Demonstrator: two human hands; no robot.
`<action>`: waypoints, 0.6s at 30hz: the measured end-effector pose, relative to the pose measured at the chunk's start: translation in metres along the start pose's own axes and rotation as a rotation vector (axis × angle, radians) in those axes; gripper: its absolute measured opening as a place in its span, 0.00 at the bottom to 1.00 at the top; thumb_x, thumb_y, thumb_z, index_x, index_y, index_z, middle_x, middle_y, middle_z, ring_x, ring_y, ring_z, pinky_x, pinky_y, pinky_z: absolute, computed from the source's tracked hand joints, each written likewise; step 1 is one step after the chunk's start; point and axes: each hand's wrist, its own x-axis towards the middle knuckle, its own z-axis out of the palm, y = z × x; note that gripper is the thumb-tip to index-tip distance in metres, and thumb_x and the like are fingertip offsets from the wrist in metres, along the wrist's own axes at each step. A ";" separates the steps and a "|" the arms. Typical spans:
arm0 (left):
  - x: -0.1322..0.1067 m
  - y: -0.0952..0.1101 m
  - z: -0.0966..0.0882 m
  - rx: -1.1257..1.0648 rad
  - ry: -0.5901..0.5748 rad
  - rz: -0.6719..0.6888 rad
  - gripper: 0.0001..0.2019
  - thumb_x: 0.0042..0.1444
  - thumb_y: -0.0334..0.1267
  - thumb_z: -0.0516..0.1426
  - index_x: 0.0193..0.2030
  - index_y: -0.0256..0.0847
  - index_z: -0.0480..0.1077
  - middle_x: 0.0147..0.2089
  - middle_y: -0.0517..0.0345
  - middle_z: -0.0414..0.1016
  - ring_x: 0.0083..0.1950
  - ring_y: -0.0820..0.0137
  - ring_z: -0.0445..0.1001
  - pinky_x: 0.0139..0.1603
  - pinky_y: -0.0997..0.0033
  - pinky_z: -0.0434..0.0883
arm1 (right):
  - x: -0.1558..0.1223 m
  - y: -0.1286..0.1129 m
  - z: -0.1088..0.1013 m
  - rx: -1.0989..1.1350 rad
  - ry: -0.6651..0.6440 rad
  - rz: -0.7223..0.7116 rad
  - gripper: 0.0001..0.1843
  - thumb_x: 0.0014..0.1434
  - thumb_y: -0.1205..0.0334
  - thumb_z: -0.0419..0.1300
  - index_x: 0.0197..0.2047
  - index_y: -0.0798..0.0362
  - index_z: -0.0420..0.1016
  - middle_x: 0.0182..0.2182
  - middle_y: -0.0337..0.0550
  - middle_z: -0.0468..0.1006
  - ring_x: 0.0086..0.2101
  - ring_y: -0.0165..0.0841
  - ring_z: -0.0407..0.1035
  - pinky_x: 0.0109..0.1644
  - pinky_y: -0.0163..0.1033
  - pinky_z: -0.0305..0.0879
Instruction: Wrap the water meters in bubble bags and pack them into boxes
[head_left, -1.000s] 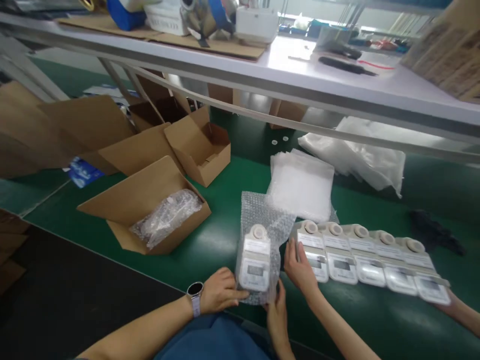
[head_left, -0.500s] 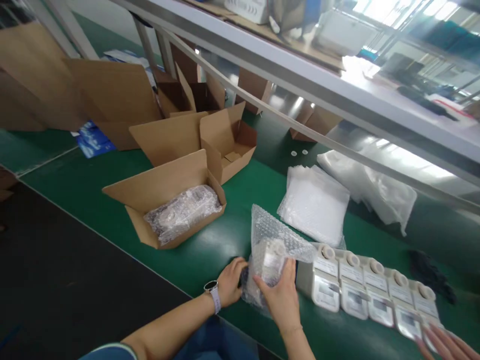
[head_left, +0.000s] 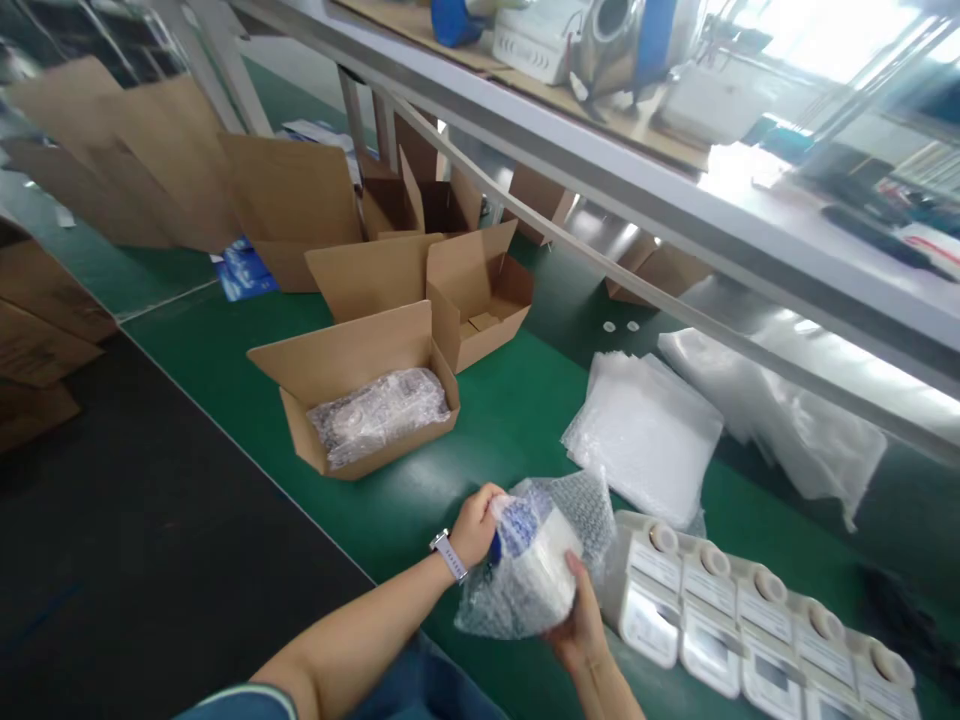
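Note:
Both hands hold a white device wrapped in a bubble bag (head_left: 536, 570) just above the green table (head_left: 510, 420). My left hand (head_left: 476, 525), with a watch on its wrist, grips the bag's left end. My right hand (head_left: 577, 625) cups it from below on the right, thumb on top. To the right lies a row of several white devices (head_left: 750, 620), side by side. To the upper left stands an open cardboard box (head_left: 360, 385) with a bubble-wrapped item (head_left: 379, 412) inside.
A stack of bubble bags (head_left: 649, 435) lies behind the devices, with loose plastic sheeting (head_left: 795, 420) further right. More open and flat cardboard boxes (head_left: 465, 285) stand at the back left. A metal rail (head_left: 675, 310) and a shelf (head_left: 637, 180) run overhead.
The bagged device was lifted off the table and turned in both hands, the bag folded around it. The view swung left; another person's hand at the lower right has left view.

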 end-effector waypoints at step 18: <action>0.053 0.064 -0.095 0.843 -0.023 0.151 0.26 0.56 0.36 0.53 0.62 0.39 0.57 0.63 0.45 0.60 0.64 0.58 0.59 0.63 0.54 0.58 | 0.039 0.004 -0.034 -0.379 -0.092 -0.231 0.47 0.46 0.39 0.59 0.63 0.50 0.49 0.56 0.51 0.68 0.54 0.48 0.63 0.44 0.51 0.71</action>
